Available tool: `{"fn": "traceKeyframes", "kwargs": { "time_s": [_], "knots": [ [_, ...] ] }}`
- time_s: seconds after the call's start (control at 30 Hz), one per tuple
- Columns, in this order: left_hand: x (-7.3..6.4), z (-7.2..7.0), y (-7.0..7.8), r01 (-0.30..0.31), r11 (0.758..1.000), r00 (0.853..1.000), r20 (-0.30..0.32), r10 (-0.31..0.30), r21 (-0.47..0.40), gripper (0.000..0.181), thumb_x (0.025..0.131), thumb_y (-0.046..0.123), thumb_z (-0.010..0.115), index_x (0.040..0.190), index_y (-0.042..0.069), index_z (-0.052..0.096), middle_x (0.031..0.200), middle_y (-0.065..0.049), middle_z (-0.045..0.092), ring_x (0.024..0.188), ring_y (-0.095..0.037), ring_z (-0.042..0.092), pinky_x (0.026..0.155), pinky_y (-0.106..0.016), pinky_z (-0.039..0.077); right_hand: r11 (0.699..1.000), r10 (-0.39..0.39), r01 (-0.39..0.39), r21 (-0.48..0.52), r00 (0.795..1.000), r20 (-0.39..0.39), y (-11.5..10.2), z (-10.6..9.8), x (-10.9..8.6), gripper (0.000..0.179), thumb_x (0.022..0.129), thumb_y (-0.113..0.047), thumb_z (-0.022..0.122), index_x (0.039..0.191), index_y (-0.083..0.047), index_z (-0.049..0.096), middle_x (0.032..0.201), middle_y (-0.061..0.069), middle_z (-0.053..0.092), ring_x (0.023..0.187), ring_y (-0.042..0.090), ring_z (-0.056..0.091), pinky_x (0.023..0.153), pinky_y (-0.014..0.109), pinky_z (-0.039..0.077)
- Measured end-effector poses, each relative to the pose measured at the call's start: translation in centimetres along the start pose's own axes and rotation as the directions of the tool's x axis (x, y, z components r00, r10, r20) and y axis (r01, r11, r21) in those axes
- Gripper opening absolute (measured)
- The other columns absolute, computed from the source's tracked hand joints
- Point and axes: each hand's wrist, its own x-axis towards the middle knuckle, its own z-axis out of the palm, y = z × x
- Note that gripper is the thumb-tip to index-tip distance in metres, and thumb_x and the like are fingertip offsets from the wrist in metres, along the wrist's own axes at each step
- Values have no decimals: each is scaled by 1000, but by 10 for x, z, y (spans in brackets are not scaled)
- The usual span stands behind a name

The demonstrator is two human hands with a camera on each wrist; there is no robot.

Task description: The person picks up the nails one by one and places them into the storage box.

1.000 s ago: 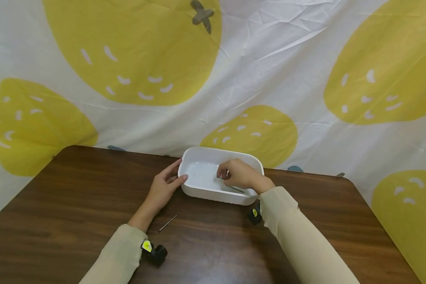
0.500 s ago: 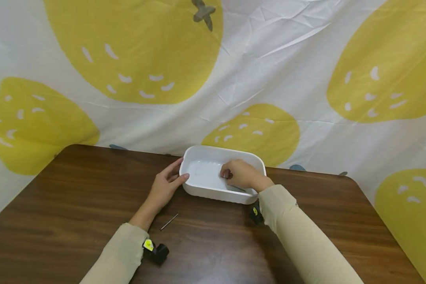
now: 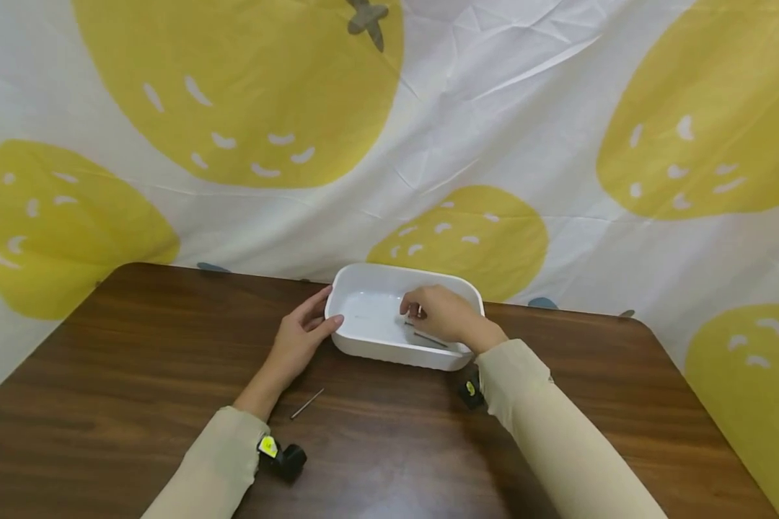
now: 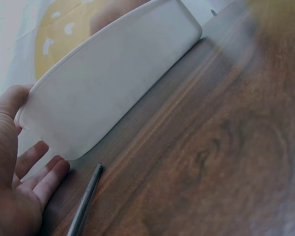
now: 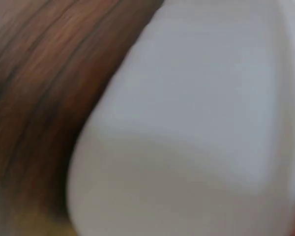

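A white oblong basin stands at the back of the table. My left hand grips its left end, thumb over the rim and fingers along the outside; the left wrist view shows the basin's long side beside that hand. My right hand reaches inside, fingers bent low over the basin's floor. Under it lies a thin metal rod, and the end of another shows below the fingertips. I cannot tell whether the fingers pinch that one.
Another thin metal rod lies on the brown wooden table, near my left wrist. A white cloth with yellow fruit prints hangs right behind the table's back edge. The right wrist view is filled mostly by the basin's blurred outer wall.
My right hand has shifted slightly inside the basin, and the rods beneath it show more plainly. My left hand keeps its hold, and the rod on the table stays put.
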Motion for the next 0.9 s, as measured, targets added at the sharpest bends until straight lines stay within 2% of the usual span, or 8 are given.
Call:
{"fn": "traceKeyframes", "kwargs": {
  "time_s": [0.23, 0.4, 0.47, 0.6, 0.73, 0.9],
  "knots": [
    [-1, 0, 0, 10, 1000, 1000, 16, -10, 12, 60, 99, 21, 67, 154, 16, 44, 148, -19, 55, 125, -35, 62, 91, -13, 50, 996, -85, 85, -6, 988, -126, -39, -11, -15, 17, 87, -4, 67, 102, -9, 75, 87, 0, 70, 81, 14, 64, 72, 26, 54],
    [0, 3, 1, 7, 1000, 1000, 20, -7, 3, 60, 98, 20, 67, 154, 16, 45, 146, -19, 57, 124, -36, 62, 88, -11, 50, 982, -188, 185, -33, 959, -211, -73, -11, -27, 13, 89, -9, 71, 101, -15, 73, 90, -4, 70, 82, 11, 66, 72, 22, 55],
    [1, 3, 1, 6, 1000, 1000, 19, -6, -2, 60, 98, 19, 67, 153, 16, 45, 146, -20, 57, 124, -37, 63, 87, -10, 49, 972, -233, 232, -31, 949, -212, -85, -9, -29, 13, 89, -10, 71, 101, -15, 73, 90, -4, 70, 82, 11, 66, 72, 21, 55],
    [1, 3, 1, 3, 1000, 1000, 22, -3, 4, 59, 98, 20, 67, 153, 16, 45, 146, -20, 57, 124, -37, 63, 86, -9, 49, 964, -265, 263, -31, 955, -132, -108, 0, -29, 13, 88, -15, 75, 100, -18, 73, 93, -7, 71, 83, 10, 66, 74, 23, 54],
    [-1, 1, 0, 2, 1000, 999, 36, -3, 8, 60, 99, 23, 67, 154, 18, 44, 147, -19, 56, 126, -36, 62, 89, -12, 51, 955, -272, 268, -125, 962, -20, -129, 15, -26, 14, 88, -21, 76, 102, -23, 74, 98, -10, 71, 89, 7, 66, 78, 25, 56],
    [-4, -5, 0, 7, 1000, 1000, 22, -8, 27, 61, 99, 25, 67, 155, 20, 43, 148, -17, 56, 129, -34, 61, 90, -13, 52, 911, -320, 338, -236, 941, 112, -151, 38, -19, 24, 90, -25, 74, 114, -26, 74, 109, -11, 70, 101, 5, 66, 82, 22, 57]
  ]
}}
